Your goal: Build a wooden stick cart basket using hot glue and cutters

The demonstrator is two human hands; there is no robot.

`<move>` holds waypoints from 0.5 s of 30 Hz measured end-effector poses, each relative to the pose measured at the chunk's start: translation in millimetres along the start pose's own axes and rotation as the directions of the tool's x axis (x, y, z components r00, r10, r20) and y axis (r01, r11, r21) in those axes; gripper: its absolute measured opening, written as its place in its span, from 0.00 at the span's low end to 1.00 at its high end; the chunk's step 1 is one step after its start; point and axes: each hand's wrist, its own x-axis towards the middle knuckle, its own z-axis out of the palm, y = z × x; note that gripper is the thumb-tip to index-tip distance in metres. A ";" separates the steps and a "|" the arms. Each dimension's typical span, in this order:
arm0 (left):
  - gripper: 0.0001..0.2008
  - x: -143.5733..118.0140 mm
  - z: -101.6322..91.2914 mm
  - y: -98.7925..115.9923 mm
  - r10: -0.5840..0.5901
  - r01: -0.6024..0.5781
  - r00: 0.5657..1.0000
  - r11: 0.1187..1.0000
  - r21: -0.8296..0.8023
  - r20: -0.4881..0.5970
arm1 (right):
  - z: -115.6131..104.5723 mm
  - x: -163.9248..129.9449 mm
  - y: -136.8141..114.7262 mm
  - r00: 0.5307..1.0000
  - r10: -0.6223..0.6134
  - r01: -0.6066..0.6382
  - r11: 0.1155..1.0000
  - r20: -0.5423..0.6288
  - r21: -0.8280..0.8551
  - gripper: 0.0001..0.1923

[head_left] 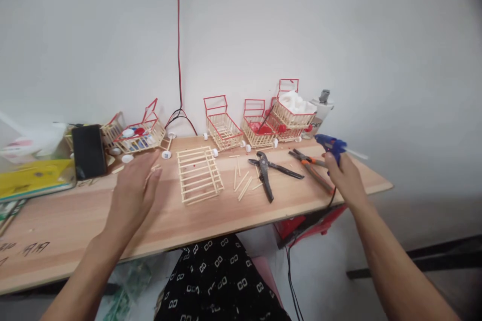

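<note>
My right hand (344,178) is wrapped round the handle of a blue hot glue gun (331,144), held above the table's right end with a whitish glue stick sticking out behind. My left hand (133,185) reaches over the left part of the table, thumb and fingers apart. Small wooden stick pieces show by its fingertips; I see nothing gripped. Between my hands a slatted stick frame (199,175) lies flat. Right of it are several loose wooden sticks (244,185), black-handled pliers (264,173) and orange-handled pliers (312,168).
Several small stick carts with red handles, such as this one (224,130), line the wall. One cart holds bottle caps (139,133), another white material (295,104). A phone (89,152) leans at left beside a yellow packet (30,178). A white container (322,113) stands behind.
</note>
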 end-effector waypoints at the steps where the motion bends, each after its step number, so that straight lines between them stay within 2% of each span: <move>1: 0.22 -4.7 -2.4 -3.8 -0.022 0.022 1.000 1.000 0.009 -0.004 | -0.4 2.1 5.3 0.999 -0.035 0.037 0.991 0.024 -0.127 0.22; 3: 0.22 -14.0 -5.5 -10.3 -0.060 0.061 0.998 0.998 0.027 -0.014 | 1.5 2.9 13.1 0.996 -0.028 0.055 0.937 0.084 -0.344 0.20; 6: 0.21 -26.4 -6.8 -17.1 -0.101 0.101 0.995 0.994 0.041 -0.005 | 7.6 -0.5 21.3 0.988 0.058 0.038 0.811 0.146 -0.583 0.22; 10: 0.21 -39.2 -3.9 -24.6 -0.180 0.179 0.984 0.983 0.047 0.014 | 15.5 -3.2 34.0 0.981 0.040 0.087 0.778 0.187 -0.622 0.26; 15: 0.22 -48.6 1.1 -32.8 -0.257 0.258 0.966 0.966 0.017 -0.008 | 18.3 -1.2 57.0 0.971 -0.011 0.157 0.781 0.239 -0.604 0.26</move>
